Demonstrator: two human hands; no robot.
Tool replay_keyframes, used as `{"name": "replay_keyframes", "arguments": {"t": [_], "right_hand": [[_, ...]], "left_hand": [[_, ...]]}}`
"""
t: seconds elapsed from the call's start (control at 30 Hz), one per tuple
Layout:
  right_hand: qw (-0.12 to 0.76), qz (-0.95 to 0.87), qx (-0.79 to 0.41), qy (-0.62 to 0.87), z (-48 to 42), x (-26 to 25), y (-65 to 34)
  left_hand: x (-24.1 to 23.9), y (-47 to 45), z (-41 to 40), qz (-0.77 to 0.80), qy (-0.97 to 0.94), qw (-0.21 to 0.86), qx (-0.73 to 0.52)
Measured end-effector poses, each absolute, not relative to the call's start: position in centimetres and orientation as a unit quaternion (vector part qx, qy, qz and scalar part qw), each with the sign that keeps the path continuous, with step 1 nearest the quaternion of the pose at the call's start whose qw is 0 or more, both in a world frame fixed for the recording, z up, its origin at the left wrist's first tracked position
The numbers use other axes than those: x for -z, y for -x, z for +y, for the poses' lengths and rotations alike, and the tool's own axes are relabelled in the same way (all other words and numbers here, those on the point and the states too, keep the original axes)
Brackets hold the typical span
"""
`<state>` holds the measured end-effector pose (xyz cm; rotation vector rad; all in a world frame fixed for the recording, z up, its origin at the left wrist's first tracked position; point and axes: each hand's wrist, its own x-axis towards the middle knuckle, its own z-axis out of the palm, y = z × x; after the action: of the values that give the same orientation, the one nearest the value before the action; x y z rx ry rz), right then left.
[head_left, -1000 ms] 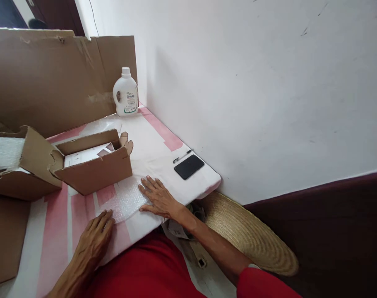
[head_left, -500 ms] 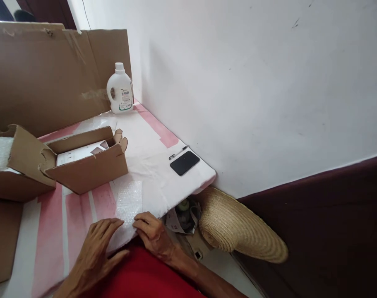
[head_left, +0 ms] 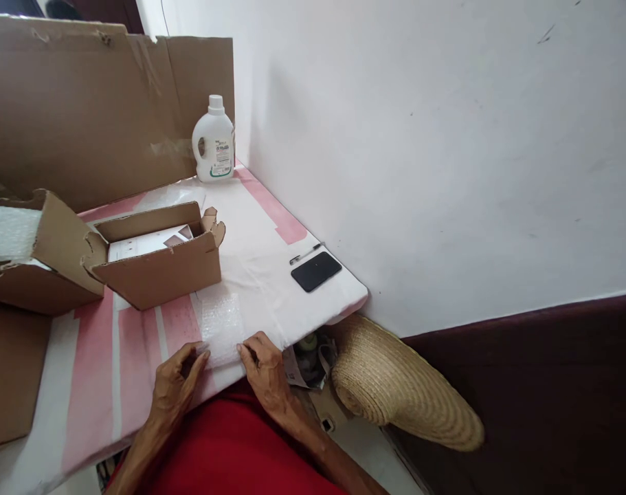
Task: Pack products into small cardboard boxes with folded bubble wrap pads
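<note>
A clear sheet of bubble wrap lies near the table's front edge. My left hand pinches its left near corner between thumb and fingertips. At the right near edge, my right hand has thumb and fingers closed on the same sheet. Just beyond stands an uncovered cardboard box with a white printed carton inside. Left of it is another cardboard box, which holds a bubble-wrapped item.
A black phone and a pen lie near the wall-side edge. A white jug stands against a big cardboard panel. A straw hat sits below the table's right edge. The white wall borders the right side.
My left hand has moved up and closed on the bubble wrap's left corner; its fingers were spread before. My right hand has shifted slightly right along the sheet. The camera view has shifted a little.
</note>
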<state>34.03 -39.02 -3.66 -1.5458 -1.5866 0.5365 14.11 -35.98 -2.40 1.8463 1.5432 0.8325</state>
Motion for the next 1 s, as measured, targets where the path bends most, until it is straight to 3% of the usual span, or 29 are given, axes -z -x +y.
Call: {"name": "replay_keyframes", "arguments": {"t": [0.2,0.4,0.6,0.87,1.0], "right_hand": [[0.345,-0.643,-0.142,0.669,-38.9,4.0,-33.5],[0.279,-0.646,-0.145,0.696,-38.2,3.9,-33.3],[0.285,-0.661,-0.147,0.679,-38.5,3.4,-33.9],[0.282,-0.805,-0.143,0.503,-38.6,3.5,-36.8],[0.3,-0.808,-0.147,0.485,-37.5,3.4,-37.5]], "left_hand": [[3.3,-15.5,-35.3,0.592,-0.702,0.209,-0.336],[2.6,-15.2,-36.5,0.495,-0.806,-0.035,-0.322],[3.2,-14.9,-36.4,0.405,-0.876,-0.026,-0.261],[3.5,-14.6,-35.1,0.385,-0.889,-0.027,-0.247],[2.8,-14.2,-35.1,0.401,-0.876,0.068,-0.258]]}}
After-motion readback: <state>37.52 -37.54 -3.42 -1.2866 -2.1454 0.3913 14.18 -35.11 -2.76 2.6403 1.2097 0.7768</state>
